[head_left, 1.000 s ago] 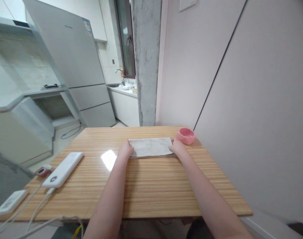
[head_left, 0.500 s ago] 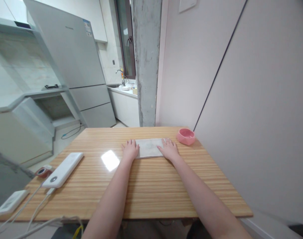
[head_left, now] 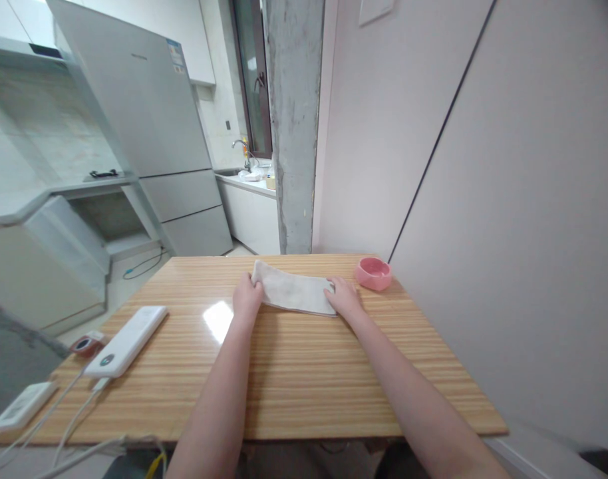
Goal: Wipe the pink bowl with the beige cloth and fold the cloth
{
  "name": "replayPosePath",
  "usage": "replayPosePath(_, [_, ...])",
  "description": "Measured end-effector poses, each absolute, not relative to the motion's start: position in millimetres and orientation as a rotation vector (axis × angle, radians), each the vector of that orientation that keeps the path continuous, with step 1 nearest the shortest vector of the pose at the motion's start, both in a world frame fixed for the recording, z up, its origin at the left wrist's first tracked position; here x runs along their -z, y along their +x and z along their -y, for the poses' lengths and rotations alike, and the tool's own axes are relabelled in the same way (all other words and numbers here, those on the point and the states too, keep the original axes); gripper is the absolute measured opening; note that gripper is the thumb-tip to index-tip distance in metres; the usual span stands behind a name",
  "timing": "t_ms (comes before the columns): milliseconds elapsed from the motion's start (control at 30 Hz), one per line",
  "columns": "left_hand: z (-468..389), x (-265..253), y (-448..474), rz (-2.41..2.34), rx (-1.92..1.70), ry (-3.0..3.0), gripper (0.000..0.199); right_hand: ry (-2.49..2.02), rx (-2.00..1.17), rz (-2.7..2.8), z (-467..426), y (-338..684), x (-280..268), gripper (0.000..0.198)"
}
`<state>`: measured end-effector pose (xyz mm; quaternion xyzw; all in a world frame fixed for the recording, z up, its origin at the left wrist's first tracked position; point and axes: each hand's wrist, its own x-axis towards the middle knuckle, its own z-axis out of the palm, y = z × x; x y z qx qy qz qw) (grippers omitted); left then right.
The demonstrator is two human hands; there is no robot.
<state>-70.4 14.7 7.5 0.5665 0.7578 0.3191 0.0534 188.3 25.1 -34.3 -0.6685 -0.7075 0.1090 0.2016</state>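
A folded off-white cloth (head_left: 297, 293) lies across the wooden table (head_left: 324, 379), its left end lifted off the top. My left hand (head_left: 247, 297) pinches that raised left end, thumb on the near face and the other fingers mostly hidden behind. At the opposite end, my right hand (head_left: 342, 296) has its fingers curled on the cloth's right edge, which stays low at the table. A pink faceted bowl (head_left: 374, 275) stands just beyond my right hand.
At the table's left lie a white power bank (head_left: 127, 342) with cables, a small reddish device (head_left: 87, 344) and a white box-like item (head_left: 23, 404). A wall (head_left: 463, 219) runs along the right side. A fridge (head_left: 139, 113) and a concrete pillar (head_left: 297, 126) stand behind.
Both hands lay flat on the cloth before. My left hand has closed on the left end, raised it and moved slightly left; my right fingers have curled at the right edge.
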Motion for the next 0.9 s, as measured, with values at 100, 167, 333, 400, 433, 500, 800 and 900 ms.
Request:
replayPosePath(100, [-8.4,-14.8,-62.8,-2.266,-1.380,1.729,0.027,-1.800,-0.388,2.031,-21.1,186.3,31.0,0.033])
replayPosePath(167, [-5.4,-11.8,-45.7,-2.062,-1.445,1.881,0.030,-1.781,-0.418,2.038,-19.0,183.1,31.7,0.038])
replayPosePath(333, [-6.3,14.7,3.3,-1.527,-0.934,2.409,0.032,-1.791,-0.490,2.018,-20.3,178.3,36.2,0.043])
replayPosePath(400, [-7.7,22.4,10.8,-1.490,-0.717,2.476,0.024,-1.796,-0.508,2.001,-20.8,178.3,37.1,0.042])
replayPosePath(433, [-7.9,24.2,11.5,-1.479,-0.649,2.485,0.023,-1.798,-0.511,1.993,-20.7,178.5,37.2,0.041])
replayPosePath(500, [-6.4,24.1,9.1,-1.448,-0.589,2.479,0.023,-1.798,-0.506,1.990,-20.0,179.0,36.5,0.040])
replayPosePath(800, [0.5,3.8,-7.3,-1.468,-0.723,2.404,0.039,-1.331,-0.414,2.028,-10.0,158.0,28.4,0.041])
replayPosePath(900, [-8.4,5.3,-17.4,-1.707,-0.787,2.297,0.036,-1.264,-0.404,2.281,4.3,139.0,25.6,0.036])
